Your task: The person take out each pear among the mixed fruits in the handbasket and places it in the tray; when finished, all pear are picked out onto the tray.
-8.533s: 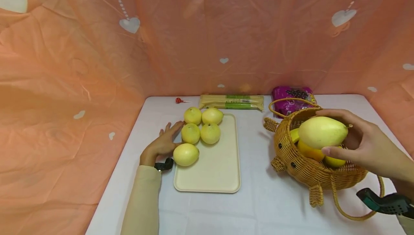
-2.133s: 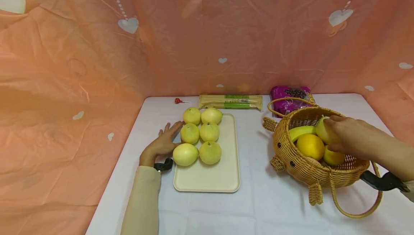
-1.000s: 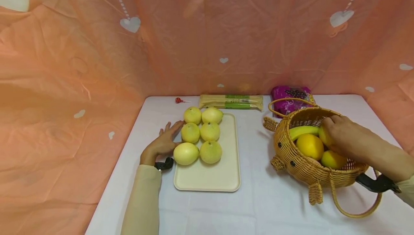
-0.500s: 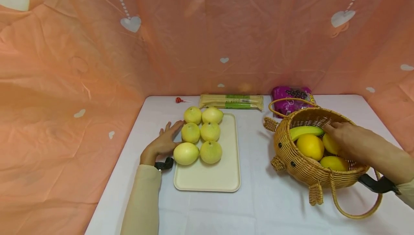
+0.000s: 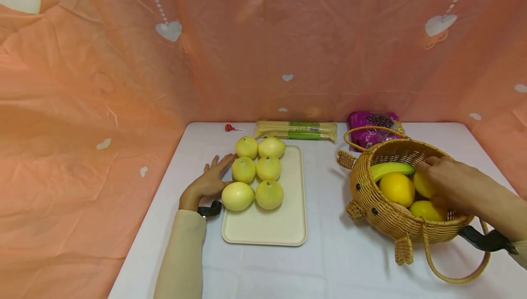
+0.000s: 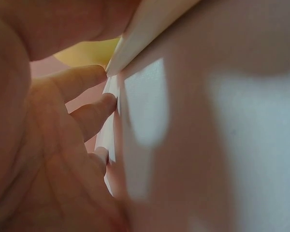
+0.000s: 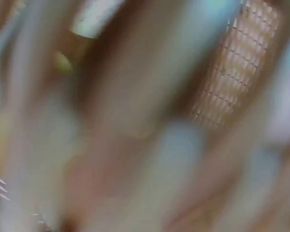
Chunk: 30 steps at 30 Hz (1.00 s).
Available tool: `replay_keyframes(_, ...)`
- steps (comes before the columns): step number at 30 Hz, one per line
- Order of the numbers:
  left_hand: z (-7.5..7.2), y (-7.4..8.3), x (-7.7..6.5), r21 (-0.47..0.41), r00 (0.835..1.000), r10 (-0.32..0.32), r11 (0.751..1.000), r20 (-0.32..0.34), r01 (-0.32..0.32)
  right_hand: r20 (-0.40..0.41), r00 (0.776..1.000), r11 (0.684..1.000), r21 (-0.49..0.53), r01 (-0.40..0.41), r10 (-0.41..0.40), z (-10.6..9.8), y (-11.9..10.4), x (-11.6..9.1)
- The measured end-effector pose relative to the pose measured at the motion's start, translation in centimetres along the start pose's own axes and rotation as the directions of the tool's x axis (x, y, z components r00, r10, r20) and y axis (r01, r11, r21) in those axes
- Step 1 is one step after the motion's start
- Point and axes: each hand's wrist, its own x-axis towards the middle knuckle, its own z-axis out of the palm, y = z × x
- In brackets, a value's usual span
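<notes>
My right hand [image 5: 454, 182] reaches into the wicker basket [image 5: 384, 219] on the right, fingers bent over a round yellow fruit [image 5: 424, 185] half hidden beneath them. Against it lie a bigger yellow fruit [image 5: 397, 190], a banana [image 5: 391, 170] and a lemon-like yellow fruit [image 5: 429, 210]. My left hand [image 5: 207, 182] rests with spread fingers at the left edge of the beige tray [image 5: 265, 232]. Several pale yellow melon-like fruits [image 5: 269, 168] stand in pairs on that tray. The right wrist view is mostly blur, with some wicker [image 7: 237, 63]; the right thumb is hidden.
Along the table's back lie a red lollipop [image 5: 229, 127], a long green-and-cream packet [image 5: 296, 130] and a purple bag [image 5: 372, 127] behind the basket. One basket handle [image 5: 457, 280] hangs onto the white tabletop [image 5: 325, 262] at the front right.
A pale fruit in my right hand 8.5 seconds ago is no longer there; one more stands on the tray. Recently, the right hand and the yellow fruit under it shifted slightly right. The left hand stays put.
</notes>
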Motion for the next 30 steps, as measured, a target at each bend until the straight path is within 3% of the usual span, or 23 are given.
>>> replay_keyframes(3,0.0,0.0,0.0,-0.003,1.0,-0.002,1.0,-0.002,0.002,-0.033,0.999,0.999,0.039,-0.005,0.006,-0.5,0.0,-0.4)
replay_keyframes(7,0.0,0.0,0.0,-0.003,1.0,0.001,1.0,-0.007,-0.001,-0.139,0.99,0.993,0.118,0.015,0.002,-1.0,-0.2,-1.1)
replay_keyframes(13,0.1,0.0,-0.1,0.0,1.0,0.005,1.0,-0.003,-0.005,-0.317,0.947,0.978,0.206,0.015,0.052,-1.7,-0.9,-2.1)
replay_keyframes(17,0.1,0.0,-0.1,-0.007,1.0,0.007,1.0,-0.004,-0.007,-0.345,0.931,0.96,0.278,-0.02,0.12,-1.9,-1.5,-2.8)
replay_keyframes(22,0.1,0.0,-0.1,-0.01,1.0,0.003,1.0,-0.002,-0.003,-0.419,0.895,0.937,0.349,0.005,0.152,-1.7,-2.3,-3.5)
replay_keyframes(26,0.1,0.1,-0.1,-0.005,1.0,0.004,1.0,-0.001,-0.004,-0.446,0.877,0.884,0.465,0.057,0.179,-1.5,-3.6,-3.5)
replay_keyframes(30,0.0,0.0,0.0,0.003,1.0,0.005,1.0,-0.002,-0.005,-0.449,0.869,0.782,0.61,0.13,0.205,-1.7,-5.3,-3.1)
